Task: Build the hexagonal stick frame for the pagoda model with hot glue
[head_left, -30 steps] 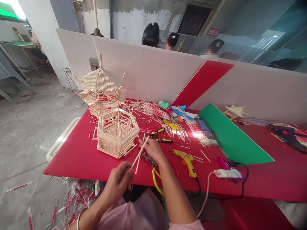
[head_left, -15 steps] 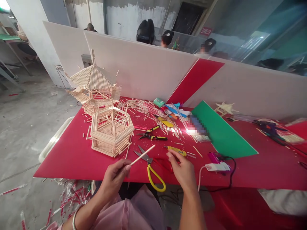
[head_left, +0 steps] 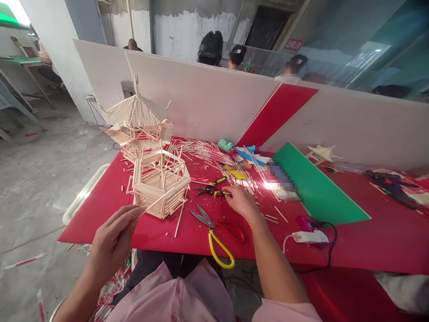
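Note:
My left hand (head_left: 112,239) pinches one end of a thin wooden stick (head_left: 152,205). The stick's far end reaches the base of a hexagonal stick frame (head_left: 161,182) on the red table (head_left: 110,210). My right hand (head_left: 240,202) lies further right, with its curled fingers on the yellow handle of small black cutters (head_left: 212,191). Between my hands lie scissors (head_left: 214,232) with one yellow and one red handle, touched by neither hand. Behind the frame stands a stick pagoda roof (head_left: 137,118).
Loose sticks (head_left: 206,152) are strewn over the back of the table, among coloured packets (head_left: 246,156). A green board (head_left: 318,188) lies at the right, with a white plug and cable (head_left: 310,236) in front of it. A white and red divider (head_left: 214,103) stands behind, with other people beyond it.
My left hand has carried the stick leftwards to the hexagonal frame. My right hand has gone from near the glue gun forward to the small cutters. The glue gun is hidden now.

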A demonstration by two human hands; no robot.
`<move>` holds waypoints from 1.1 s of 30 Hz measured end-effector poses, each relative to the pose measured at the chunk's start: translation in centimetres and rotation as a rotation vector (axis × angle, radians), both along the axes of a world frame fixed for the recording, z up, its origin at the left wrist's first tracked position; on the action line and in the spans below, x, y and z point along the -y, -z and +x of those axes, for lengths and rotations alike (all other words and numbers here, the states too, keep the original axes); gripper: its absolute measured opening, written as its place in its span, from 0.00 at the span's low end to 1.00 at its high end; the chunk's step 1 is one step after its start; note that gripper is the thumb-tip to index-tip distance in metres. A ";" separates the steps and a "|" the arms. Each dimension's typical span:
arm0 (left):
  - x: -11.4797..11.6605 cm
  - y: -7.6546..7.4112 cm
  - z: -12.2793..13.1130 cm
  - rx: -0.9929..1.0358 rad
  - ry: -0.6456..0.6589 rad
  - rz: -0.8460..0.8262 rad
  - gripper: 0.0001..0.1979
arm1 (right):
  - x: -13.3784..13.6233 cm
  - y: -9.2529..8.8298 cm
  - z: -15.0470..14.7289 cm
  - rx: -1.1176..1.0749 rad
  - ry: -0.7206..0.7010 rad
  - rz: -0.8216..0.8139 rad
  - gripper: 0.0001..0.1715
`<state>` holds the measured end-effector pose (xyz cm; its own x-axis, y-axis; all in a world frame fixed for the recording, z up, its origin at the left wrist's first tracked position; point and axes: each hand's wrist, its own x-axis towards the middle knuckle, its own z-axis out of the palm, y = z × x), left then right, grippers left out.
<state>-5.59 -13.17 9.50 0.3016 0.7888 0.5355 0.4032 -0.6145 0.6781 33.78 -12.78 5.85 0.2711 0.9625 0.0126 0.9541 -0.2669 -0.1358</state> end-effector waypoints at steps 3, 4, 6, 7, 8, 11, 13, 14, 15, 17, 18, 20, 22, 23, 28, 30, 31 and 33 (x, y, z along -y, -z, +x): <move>-0.4 0.3 0.1 0.026 -0.001 -0.007 0.09 | -2.4 1.0 0.6 0.090 -0.087 -0.104 0.35; -0.4 0.4 0.2 0.030 0.002 -0.016 0.09 | -3.1 1.4 0.8 0.120 -0.103 -0.139 0.41; -0.4 0.7 0.2 0.029 0.006 -0.032 0.09 | -4.3 2.1 1.5 0.170 -0.130 -0.206 0.50; -0.4 0.8 0.1 0.027 0.008 -0.037 0.09 | -4.8 2.3 1.9 0.190 -0.149 -0.234 0.53; -0.4 0.8 0.1 0.023 0.011 -0.037 0.09 | -5.2 2.5 2.2 0.209 -0.175 -0.258 0.55; -0.5 0.4 -0.2 0.017 -0.007 -0.008 0.08 | -5.7 2.6 3.0 0.268 -0.276 -0.281 0.53; -0.7 -0.1 -0.4 0.015 -0.037 0.030 0.07 | -5.8 2.1 3.2 0.312 -0.333 -0.267 0.48; -0.9 -0.4 -0.5 0.011 -0.052 0.051 0.08 | -5.7 1.6 3.3 0.334 -0.355 -0.254 0.46; -1.1 -0.7 -0.5 0.007 -0.065 0.075 0.08 | -5.7 1.1 3.3 0.355 -0.377 -0.238 0.44; -1.5 -1.3 -0.6 -0.015 -0.073 0.120 0.08 | -5.5 -0.3 3.5 0.388 -0.422 -0.196 0.40; -1.8 -1.6 -0.7 -0.030 -0.076 0.141 0.08 | -5.4 -1.0 3.8 0.406 -0.446 -0.168 0.38; -2.5 -2.0 -0.9 -0.064 -0.082 0.184 0.09 | -5.1 -2.5 4.6 0.473 -0.491 -0.093 0.35; -3.4 -2.5 -1.2 -0.096 -0.086 0.230 0.09 | -4.3 -3.7 5.7 0.582 -0.521 0.009 0.32; -4.0 -2.7 -1.4 -0.110 -0.081 0.256 0.09 | -3.8 -4.3 6.4 0.632 -0.520 0.060 0.31; -7.5 -3.8 -2.6 -0.173 0.000 0.357 0.06 | 0.1 -6.2 8.1 0.638 -0.374 0.223 0.27; -8.6 -4.1 -2.8 -0.182 0.017 0.364 0.05 | 2.0 -6.4 7.5 0.520 -0.280 0.281 0.26; -9.1 -4.1 -2.9 -0.175 0.028 0.351 0.05 | 3.0 -6.2 6.8 0.410 -0.228 0.310 0.25; -10.0 -4.1 -3.1 -0.140 0.075 0.284 0.05 | 5.1 -5.4 4.4 0.063 -0.117 0.360 0.26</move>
<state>-8.72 -3.18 13.56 0.4394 0.5867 0.6802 0.4265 -0.8027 0.4169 38.18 -17.91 11.21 0.1474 0.9177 0.3688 0.9847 -0.1014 -0.1414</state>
